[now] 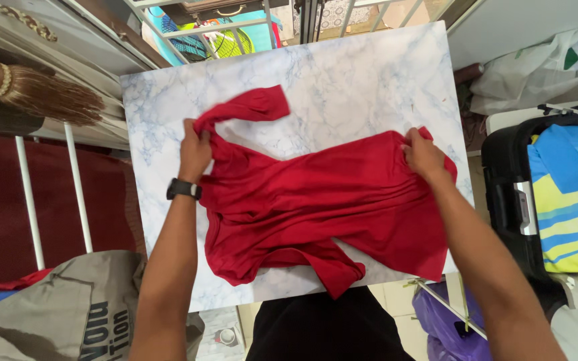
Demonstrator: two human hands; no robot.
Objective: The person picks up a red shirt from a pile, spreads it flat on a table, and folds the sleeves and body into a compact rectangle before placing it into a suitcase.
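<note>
While the left hand [195,152], a black watch [183,189] on its wrist, is closed in a pinch on the shoulder end of the crumpled red short-sleeved cotton shirt [316,207], the right hand [425,157] is likewise closed, bunching the hem end between thumb and fingers. Between them the shirt lies spread sideways across the white marble-patterned tabletop [342,80], one sleeve pointing away from the person near the left hand, the other drooping over the near edge. The cloth looks light, soft and limp: it creases wherever it is gathered, has no stiffness and would likely sag from any single grip. It seems neither slippery nor fragile. The seams, shoulders and hem look like the surest places to hold. Beyond the right edge a striped blue-and-yellow polo shirt [570,200] lies in an open black suitcase [506,194]; to the left stands a white metal railing [28,194].
</note>
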